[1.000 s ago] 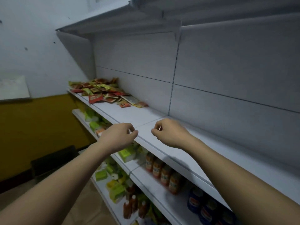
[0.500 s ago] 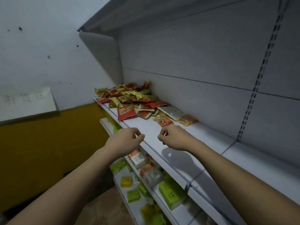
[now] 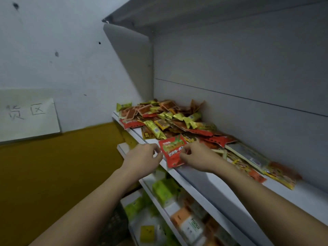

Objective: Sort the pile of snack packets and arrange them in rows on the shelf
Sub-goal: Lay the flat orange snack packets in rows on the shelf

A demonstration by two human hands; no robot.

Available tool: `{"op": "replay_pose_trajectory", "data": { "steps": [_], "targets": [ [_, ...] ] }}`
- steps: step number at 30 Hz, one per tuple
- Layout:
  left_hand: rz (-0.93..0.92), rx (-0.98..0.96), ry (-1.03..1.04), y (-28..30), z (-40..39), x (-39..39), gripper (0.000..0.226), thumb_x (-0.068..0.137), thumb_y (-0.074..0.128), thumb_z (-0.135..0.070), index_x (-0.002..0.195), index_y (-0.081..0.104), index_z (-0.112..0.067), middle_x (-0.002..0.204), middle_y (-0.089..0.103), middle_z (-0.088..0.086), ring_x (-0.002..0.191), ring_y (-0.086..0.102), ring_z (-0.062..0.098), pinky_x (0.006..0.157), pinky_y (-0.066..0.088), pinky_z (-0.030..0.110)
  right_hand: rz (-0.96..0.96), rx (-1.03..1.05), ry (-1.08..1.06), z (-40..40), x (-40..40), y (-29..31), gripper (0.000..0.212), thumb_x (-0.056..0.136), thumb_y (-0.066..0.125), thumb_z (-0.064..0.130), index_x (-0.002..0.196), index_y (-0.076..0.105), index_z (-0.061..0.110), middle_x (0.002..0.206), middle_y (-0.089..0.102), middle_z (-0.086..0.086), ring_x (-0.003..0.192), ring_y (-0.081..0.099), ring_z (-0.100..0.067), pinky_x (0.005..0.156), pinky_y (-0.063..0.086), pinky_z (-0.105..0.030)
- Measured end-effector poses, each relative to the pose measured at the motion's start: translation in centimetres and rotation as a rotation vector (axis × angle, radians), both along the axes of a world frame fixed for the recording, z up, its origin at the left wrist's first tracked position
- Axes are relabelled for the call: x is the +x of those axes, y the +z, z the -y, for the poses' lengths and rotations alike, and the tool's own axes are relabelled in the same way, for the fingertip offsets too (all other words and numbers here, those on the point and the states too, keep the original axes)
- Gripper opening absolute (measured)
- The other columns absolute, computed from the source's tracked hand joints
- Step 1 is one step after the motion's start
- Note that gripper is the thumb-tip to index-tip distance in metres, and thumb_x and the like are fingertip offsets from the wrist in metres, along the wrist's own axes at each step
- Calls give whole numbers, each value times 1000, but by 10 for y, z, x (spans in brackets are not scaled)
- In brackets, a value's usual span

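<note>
Hands (image 3: 171, 155) now at red packet (image 3: 173, 150)

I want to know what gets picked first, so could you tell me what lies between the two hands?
In the head view, a red snack packet lies at the shelf's front edge between the left hand and right hand.

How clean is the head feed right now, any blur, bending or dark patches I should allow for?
Head view: dim, bluish light; the red packet between both hands is sharp enough to show print. The boxes on the lower shelf are smeared. Wide-angle bending curves the shelf edge. The right arm casts a soft shadow on the shelf. No glare.
</note>
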State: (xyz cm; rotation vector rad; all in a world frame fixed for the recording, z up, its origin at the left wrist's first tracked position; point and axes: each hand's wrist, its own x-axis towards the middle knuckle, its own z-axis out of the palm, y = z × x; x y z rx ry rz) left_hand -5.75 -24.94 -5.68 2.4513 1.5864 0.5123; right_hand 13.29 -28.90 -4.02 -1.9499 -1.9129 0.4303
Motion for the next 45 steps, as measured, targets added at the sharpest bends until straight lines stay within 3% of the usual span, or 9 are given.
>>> {"op": "replay_pose_trajectory", "data": {
  "steps": [6,11,16,21,24,29,36,42,45],
  "targets": [
    [-57,20,-147,4,-122,-59,29,101,46,-44,117,66,-30,118,66,-10,101,61,12,75,53,32,-186,77,-150,-94,-69,-15,24,96,55,24,78,66,13,69,68,-7,67,65,-28,62,52,-41],
    [62,18,-263,18,-212,-54,23,101,48,-40,108,68,-30,102,68,-12,92,61,9,77,56,38,-228,151,-250,-154,-71,-7,21,95,54,22,76,64,20,68,66,2,62,62,-20,61,52,-41],
    [109,4,-393,4,-281,-12,21,102,48,-42,109,65,-32,100,63,-12,70,49,5,52,39,28,-239,223,-365,-215,-31,7,24,96,55,25,74,65,22,69,68,-1,65,64,-25,61,52,-42],
    [222,8,-461,11,-356,23,20,97,50,-40,96,67,-30,85,69,-5,73,65,21,65,55,48,-129,292,-506,-282,25,13,18,97,54,26,83,64,21,80,68,-1,77,65,-25,66,47,-38],
    [245,79,-524,15,-399,42,21,97,54,-35,98,71,-22,76,64,-8,60,54,10,51,43,24,-78,388,-643,-320,59,21,12,95,57,23,100,64,15,99,66,-2,94,62,-24,74,44,-31],
    [310,44,-614,25,-447,81,16,99,57,-31,100,70,-22,85,64,-16,78,57,1,83,47,26,93,330,-859,-347,91,19,12,95,58,21,105,59,14,103,54,-2,96,57,-29,73,38,-31],
    [372,-79,-764,30,-483,134,20,96,53,-35,102,71,-29,100,72,-9,100,64,13,89,52,40,127,403,-899,-360,96,23,6,93,63,15,89,67,13,92,68,-5,90,63,-27,78,47,-37],
    [438,-345,-847,45,-501,162,36,101,54,-40,131,61,-21,119,67,-5,112,61,13,80,36,10,-430,677,-1010,-357,74,57,8,100,52,6,94,57,2,71,71,-12,58,71,-25,61,60,-41],
    [680,-832,-864,50,-502,169,51,98,56,-48,139,53,-18,121,68,2,109,67,21,91,55,30,-655,672,-1000,-371,55,61,9,101,51,5,96,56,0,77,71,-17,65,72,-26,60,60,-30]
  ]
}}
